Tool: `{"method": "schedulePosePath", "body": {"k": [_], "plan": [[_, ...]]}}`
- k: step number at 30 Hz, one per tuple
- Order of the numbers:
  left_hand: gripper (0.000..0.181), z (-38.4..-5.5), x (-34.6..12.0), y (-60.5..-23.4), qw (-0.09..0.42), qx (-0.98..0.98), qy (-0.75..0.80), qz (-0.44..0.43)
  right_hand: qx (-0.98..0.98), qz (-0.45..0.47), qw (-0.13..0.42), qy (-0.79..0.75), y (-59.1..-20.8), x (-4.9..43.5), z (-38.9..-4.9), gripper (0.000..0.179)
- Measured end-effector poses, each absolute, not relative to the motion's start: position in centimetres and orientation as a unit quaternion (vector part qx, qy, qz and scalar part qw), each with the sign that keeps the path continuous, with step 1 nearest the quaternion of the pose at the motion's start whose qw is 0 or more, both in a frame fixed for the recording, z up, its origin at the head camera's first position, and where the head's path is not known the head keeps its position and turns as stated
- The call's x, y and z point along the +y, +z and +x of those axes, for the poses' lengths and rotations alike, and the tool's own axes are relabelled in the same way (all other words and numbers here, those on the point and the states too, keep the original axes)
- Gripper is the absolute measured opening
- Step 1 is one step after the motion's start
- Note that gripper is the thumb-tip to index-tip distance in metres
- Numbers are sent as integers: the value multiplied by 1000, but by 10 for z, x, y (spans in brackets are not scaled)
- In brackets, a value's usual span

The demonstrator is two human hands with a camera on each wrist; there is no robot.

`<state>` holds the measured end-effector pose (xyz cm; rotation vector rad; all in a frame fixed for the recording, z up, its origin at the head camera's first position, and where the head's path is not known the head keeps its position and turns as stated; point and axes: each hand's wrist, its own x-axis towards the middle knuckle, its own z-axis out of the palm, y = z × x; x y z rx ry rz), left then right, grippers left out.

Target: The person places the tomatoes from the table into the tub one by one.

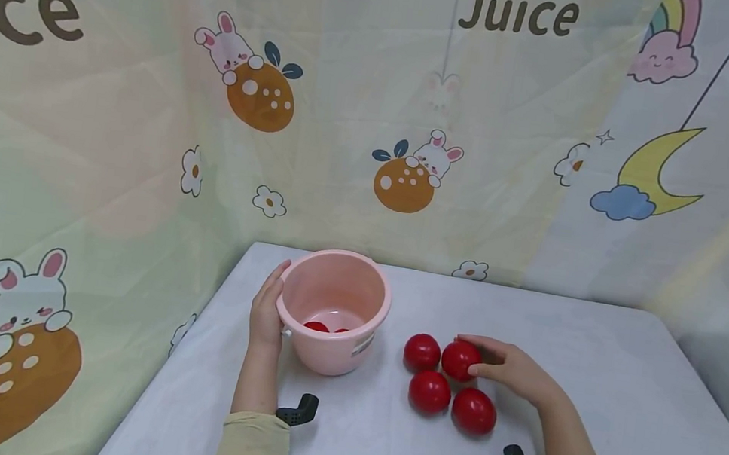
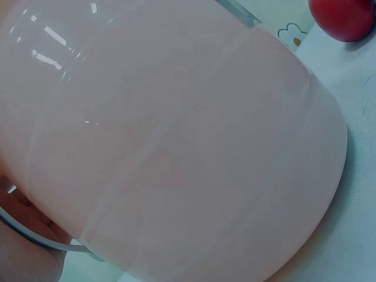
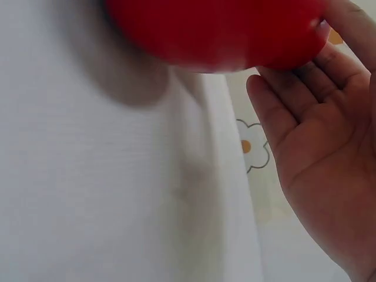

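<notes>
A pink bucket [image 1: 329,348] with a thin handle stands at the left of the table. Two red round things [image 1: 316,325] show in part at its bottom. My left hand [image 1: 268,314] rests along the bucket's left outer wall, fingers stretched up to the rim; its thumb is hidden. In the left wrist view the handle [image 2: 44,239] passes in front of the palm. Several shiny red balls sit close together right of the bucket. At the back right one, a red ball [image 1: 460,359], my right hand [image 1: 511,367] grips with fingers over the far side and thumb on the near side.
The other red balls are at the left [image 1: 422,352], front left [image 1: 429,392] and front right [image 1: 474,412] of the group. A white cloth covers the table [image 1: 594,362]. Printed curtains [image 1: 352,104] hang behind and to the left. Each wrist wears a black camera mount [image 1: 299,409].
</notes>
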<state>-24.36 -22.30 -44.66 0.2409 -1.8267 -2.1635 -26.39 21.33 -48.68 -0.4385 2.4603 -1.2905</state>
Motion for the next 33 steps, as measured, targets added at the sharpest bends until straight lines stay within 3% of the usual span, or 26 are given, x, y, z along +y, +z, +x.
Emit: {"method": "schedulePosePath", "body": {"k": [33], "plan": [[36,-245,-224,-447,142,-638,-752,86,860,-217,137,-441,-399,200,-288,66]]}}
